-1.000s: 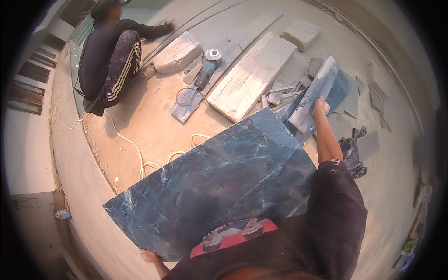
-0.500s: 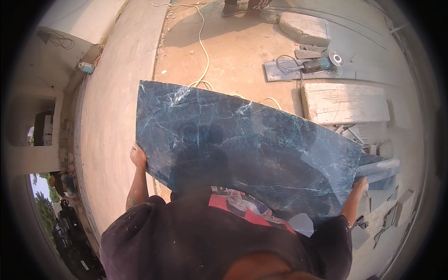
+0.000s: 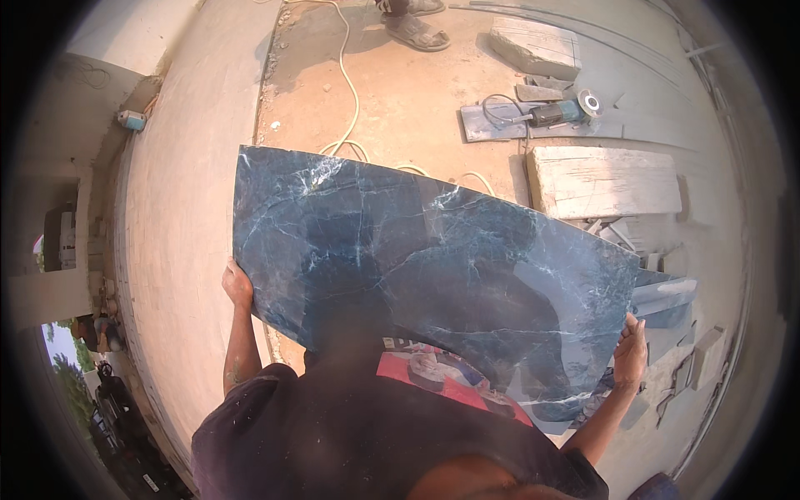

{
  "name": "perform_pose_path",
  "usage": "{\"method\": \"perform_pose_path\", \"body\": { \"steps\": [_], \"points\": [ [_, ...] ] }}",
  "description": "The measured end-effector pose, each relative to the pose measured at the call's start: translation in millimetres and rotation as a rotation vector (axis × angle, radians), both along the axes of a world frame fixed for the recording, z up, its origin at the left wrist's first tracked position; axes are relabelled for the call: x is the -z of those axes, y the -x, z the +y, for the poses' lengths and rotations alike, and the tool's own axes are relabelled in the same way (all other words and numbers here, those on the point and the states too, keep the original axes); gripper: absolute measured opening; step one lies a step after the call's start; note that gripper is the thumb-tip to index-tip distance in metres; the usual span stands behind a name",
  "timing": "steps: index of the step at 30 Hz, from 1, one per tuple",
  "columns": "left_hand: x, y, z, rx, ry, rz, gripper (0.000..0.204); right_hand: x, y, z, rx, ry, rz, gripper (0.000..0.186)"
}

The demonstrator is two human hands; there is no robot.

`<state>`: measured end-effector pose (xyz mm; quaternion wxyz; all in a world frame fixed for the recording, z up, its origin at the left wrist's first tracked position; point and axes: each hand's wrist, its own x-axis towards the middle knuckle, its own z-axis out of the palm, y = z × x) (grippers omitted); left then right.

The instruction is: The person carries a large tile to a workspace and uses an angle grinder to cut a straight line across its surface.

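Note:
A large polished tile slab (image 3: 433, 250), dark blue with white veins, spans the space in front of my body. Its left edge is gripped by my left hand (image 3: 237, 283), whose fingers curl behind it. At the opposite end my right hand (image 3: 632, 348) grips the right edge, fingers bent against the rim. The slab's near edge is close to my dark shirt, and its underside is hidden. Beyond the right end, a dark blue offcut (image 3: 667, 296) shows on the ground.
An angle grinder (image 3: 558, 112) rests on a grey stone strip (image 3: 483, 125). Nearby lie two pale blocks (image 3: 604, 183) and broken tile pieces (image 3: 708, 354). A cream hose or cable (image 3: 354, 92) runs over the sandy ground. Another person's shoes (image 3: 417, 32) are at the top.
My right hand has shifted up along the slab's right edge, and its fingers now show. The slab has moved slightly left in view. The other person's feet have come nearer.

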<state>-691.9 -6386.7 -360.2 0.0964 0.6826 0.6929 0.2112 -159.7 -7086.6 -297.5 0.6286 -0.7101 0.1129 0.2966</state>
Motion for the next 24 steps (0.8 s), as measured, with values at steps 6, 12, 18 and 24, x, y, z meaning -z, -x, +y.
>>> {"method": "perform_pose_path", "body": {
  "steps": [6,12,18,24],
  "points": [
    [-74.9,-0.7,0.7,0.012,0.114,0.072,0.068,-102.5,81.8,84.1,-0.102,0.435,-0.174,0.053],
    [-226.6,-33.5,-5.4,0.069,0.367,0.323,0.071,-198.1,100.6,62.1,-0.036,0.656,-0.061,0.056],
    [-341.8,-59.9,6.6,0.180,0.551,0.464,0.069,-338.1,122.8,21.6,-0.036,0.939,-0.092,0.055],
    [-417.2,-119.5,18.8,0.408,0.627,0.508,0.066,-530.3,168.2,-2.6,0.106,1.065,0.020,0.055]
  ]
}}
